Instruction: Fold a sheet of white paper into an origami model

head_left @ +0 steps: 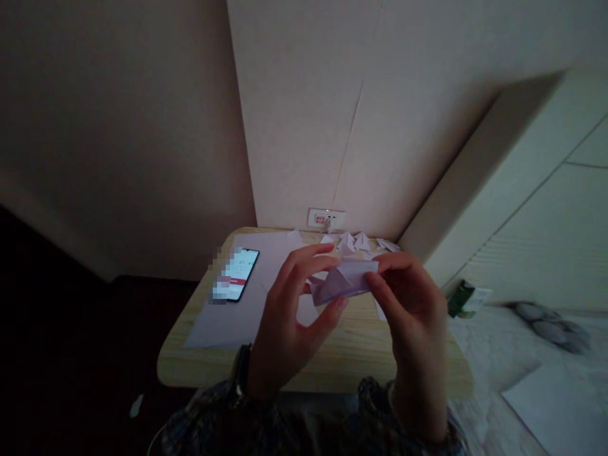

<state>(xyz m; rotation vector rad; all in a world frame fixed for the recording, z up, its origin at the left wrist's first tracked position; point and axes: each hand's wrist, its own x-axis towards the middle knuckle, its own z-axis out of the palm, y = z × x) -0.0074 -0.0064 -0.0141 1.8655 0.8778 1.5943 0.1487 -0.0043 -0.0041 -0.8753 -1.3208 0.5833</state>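
A small folded piece of white paper [346, 278] is held above the table, its left part showing a triangular flap. My right hand [412, 310] pinches its right end between thumb and fingers. On the other side, my left hand [297, 310] is curled around the left part, thumb at the lower edge and fingertips at the upper and left edges. Behind my hands, several folded paper pieces [354, 242] lie along the back of the table. White paper sheets [216, 326] cover the table's left side, and a lit phone [244, 272] rests on them.
The pale wooden table [332, 373] has rounded corners and stands against a wall with a socket [326, 219]. To the right is a light, patterned surface with a green packet [462, 297], a grey patterned item [551, 326] and a white sheet [565, 405].
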